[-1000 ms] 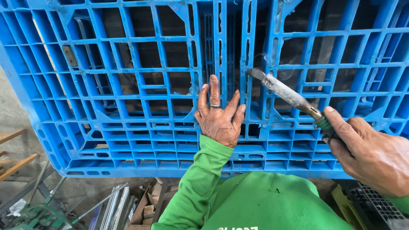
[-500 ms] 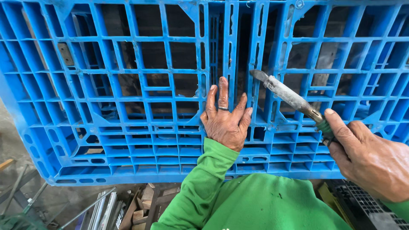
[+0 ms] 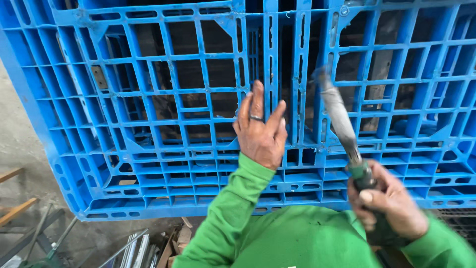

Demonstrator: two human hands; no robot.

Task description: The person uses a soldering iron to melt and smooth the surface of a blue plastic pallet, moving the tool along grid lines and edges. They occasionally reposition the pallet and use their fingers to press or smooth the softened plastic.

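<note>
- Your left hand [image 3: 261,133] lies flat and released against the blue plastic pallet [image 3: 148,149], fingers spread upward, palm on the grid just left of the central vertical ribs. A dark ring sits on one finger.
- Your right hand [image 3: 389,206] is clenched around the green handle of a metal tool [image 3: 339,121], thumb on top.
- Tool: long grey shaft rising from the handle, up and to the left, its far end against the pallet just right of the central ribs. Shaft and tip are motion-blurred, so you cannot tell what kind of head it has; possibly a hammer or a blade.
- Pallet: stands tilted on edge before you and fills most of the view. Open lattice of square cells, with dark boards showing behind the cells. Its lower edge is just above your sleeves.
- Both arms wear bright green sleeves [image 3: 223,218]; the left sleeve reaches up to the wrist at the pallet.
- Floor [image 3: 20,149]: grey concrete at the left, beside the pallet.
- Lower left: wooden strips [image 3: 15,211] on the floor and a bundle of thin metal rods [image 3: 134,250] near your left elbow.
- Lower right corner: a dark metal grate [image 3: 458,223], partly hidden by your right arm.
</note>
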